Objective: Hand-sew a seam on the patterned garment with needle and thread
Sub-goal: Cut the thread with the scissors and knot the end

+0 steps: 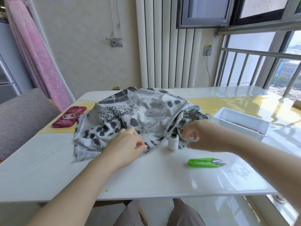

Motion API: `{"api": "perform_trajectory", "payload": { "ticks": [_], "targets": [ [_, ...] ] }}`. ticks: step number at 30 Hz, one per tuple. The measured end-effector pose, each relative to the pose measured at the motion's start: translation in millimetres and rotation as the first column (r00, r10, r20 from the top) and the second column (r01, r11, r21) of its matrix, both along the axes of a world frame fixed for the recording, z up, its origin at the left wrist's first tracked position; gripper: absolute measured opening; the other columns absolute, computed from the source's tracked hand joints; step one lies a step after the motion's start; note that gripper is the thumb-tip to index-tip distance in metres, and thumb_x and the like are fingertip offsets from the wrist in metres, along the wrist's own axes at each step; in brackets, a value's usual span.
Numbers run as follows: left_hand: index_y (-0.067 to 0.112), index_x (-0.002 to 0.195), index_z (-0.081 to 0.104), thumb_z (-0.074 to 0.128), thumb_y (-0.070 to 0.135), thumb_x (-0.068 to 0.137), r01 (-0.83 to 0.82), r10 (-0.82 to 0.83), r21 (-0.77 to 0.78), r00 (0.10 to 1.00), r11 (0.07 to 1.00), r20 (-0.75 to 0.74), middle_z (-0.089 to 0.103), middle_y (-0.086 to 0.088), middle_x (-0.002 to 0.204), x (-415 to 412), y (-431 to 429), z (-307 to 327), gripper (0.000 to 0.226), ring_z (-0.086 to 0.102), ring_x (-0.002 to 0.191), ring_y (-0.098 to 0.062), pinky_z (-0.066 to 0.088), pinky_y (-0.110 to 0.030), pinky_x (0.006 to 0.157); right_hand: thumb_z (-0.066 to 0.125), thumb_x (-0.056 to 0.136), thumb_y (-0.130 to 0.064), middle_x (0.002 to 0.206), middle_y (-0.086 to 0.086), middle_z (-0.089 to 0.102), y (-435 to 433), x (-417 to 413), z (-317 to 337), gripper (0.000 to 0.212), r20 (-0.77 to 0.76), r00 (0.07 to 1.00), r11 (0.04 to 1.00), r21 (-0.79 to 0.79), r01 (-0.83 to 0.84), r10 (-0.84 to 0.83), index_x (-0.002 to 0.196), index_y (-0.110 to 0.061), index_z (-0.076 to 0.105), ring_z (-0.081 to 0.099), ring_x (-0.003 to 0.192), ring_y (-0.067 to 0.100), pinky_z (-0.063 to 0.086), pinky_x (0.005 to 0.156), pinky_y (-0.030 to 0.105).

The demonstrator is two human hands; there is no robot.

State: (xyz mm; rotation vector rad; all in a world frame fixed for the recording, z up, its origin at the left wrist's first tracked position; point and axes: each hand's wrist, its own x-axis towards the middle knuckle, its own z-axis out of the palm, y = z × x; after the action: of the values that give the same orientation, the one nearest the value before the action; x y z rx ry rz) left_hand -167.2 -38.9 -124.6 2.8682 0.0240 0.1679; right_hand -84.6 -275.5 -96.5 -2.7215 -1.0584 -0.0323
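Note:
A grey-and-white patterned garment lies crumpled in the middle of the white table. My left hand rests on its near edge and pinches a fold of the cloth between thumb and fingers. My right hand is blurred; its fingers curl down at the garment's right edge, just beside a white thread spool with a green core. Whether it holds anything is unclear. A thin needle with thread lies on the table to the left.
Green thread snips lie at the near right. A white plastic tray stands at the right, and a pink phone case at the left on a yellow runner. A grey chair is at the left.

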Motion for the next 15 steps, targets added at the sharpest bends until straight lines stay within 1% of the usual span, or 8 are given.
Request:
{"api": "perform_trajectory", "payload": {
  "ticks": [1,3,5,7,10,12,13,15],
  "targets": [
    [0.034,0.09,0.067,0.051,0.044,0.093,-0.012,0.012,0.023,0.999,1.0,-0.034,0.048,0.008,0.102,-1,0,0,0.019,0.041,0.106,-0.016,0.037,-0.033,0.094,0.066,0.083,-0.026,0.101,-0.013,0.063,-4,-4,2,0.029,-0.015,1.0,0.988,-0.155,-0.012,0.01,0.111,-0.024,0.063,0.056,0.088,0.007,0.04,0.07,0.013],
    [0.039,0.083,0.062,0.052,0.044,0.092,-0.04,0.044,0.048,0.996,0.998,-0.083,0.048,0.009,0.106,-4,-1,2,0.015,0.041,0.111,-0.017,0.037,-0.035,0.095,0.062,0.084,-0.03,0.117,-0.007,0.06,-12,-11,-4,0.039,-0.032,0.999,0.903,-0.43,-0.002,-0.013,0.122,-0.025,0.056,0.057,0.103,0.015,0.046,0.084,0.025],
    [0.041,0.084,0.06,0.053,0.045,0.091,-0.081,0.089,0.076,0.99,0.994,-0.109,0.048,0.008,0.112,-7,-1,6,0.01,0.038,0.118,-0.018,0.035,-0.035,0.094,0.056,0.085,-0.029,0.117,0.0,0.059,-16,-16,-11,0.037,0.02,1.0,0.831,-0.556,0.017,-0.007,0.12,-0.021,0.056,0.057,0.107,0.024,0.049,0.086,0.034],
    [0.038,0.098,0.061,0.054,0.048,0.09,-0.129,0.145,0.132,0.983,0.983,-0.116,0.047,0.005,0.123,-9,-1,10,0.014,0.035,0.124,-0.02,0.034,-0.037,0.098,0.053,0.082,-0.022,0.11,0.004,0.061,-16,-18,-17,0.03,0.093,0.995,0.797,-0.603,0.034,0.028,0.111,-0.015,0.059,0.059,0.1,0.028,0.05,0.077,0.033],
    [0.036,0.115,0.056,0.053,0.049,0.091,-0.186,0.196,0.201,0.98,0.962,-0.03,0.044,0.003,0.13,-8,-2,17,0.028,0.034,0.125,-0.021,0.033,-0.038,0.099,0.055,0.078,-0.017,0.102,0.006,0.062,-12,-20,-19,0.026,0.14,0.987,0.801,-0.598,0.019,0.08,0.102,-0.012,0.06,0.058,0.084,0.029,0.04,0.063,0.028],
    [0.035,0.122,0.054,0.053,0.046,0.091,-0.185,0.178,0.186,0.982,0.965,0.059,0.044,0.005,0.13,-4,-7,21,0.032,0.035,0.123,-0.019,0.033,-0.036,0.099,0.057,0.076,-0.021,0.098,0.003,0.059,-12,-19,-16,0.024,0.135,0.987,0.861,-0.509,-0.009,0.09,0.099,-0.013,0.056,0.053,0.08,0.027,0.038,0.062,0.028],
    [0.035,0.123,0.053,0.053,0.045,0.092,-0.172,0.159,0.165,0.983,0.971,0.09,0.044,0.006,0.13,-2,-11,22,0.033,0.036,0.122,-0.019,0.032,-0.036,0.099,0.058,0.075,-0.023,0.095,0.0,0.056,-13,-17,-12,0.023,0.127,0.988,0.908,-0.417,-0.028,0.089,0.097,-0.016,0.053,0.053,0.081,0.025,0.04,0.063,0.029],
    [0.036,0.123,0.053,0.053,0.044,0.092,-0.147,0.131,0.126,0.983,0.981,0.127,0.044,0.008,0.13,3,-19,22,0.033,0.036,0.123,-0.018,0.031,-0.034,0.099,0.061,0.072,-0.021,0.083,-0.007,0.052,-17,-12,-2,0.019,0.109,0.991,0.989,-0.138,-0.06,0.075,0.088,-0.021,0.051,0.054,0.079,0.02,0.045,0.066,0.03]
  ]
}}
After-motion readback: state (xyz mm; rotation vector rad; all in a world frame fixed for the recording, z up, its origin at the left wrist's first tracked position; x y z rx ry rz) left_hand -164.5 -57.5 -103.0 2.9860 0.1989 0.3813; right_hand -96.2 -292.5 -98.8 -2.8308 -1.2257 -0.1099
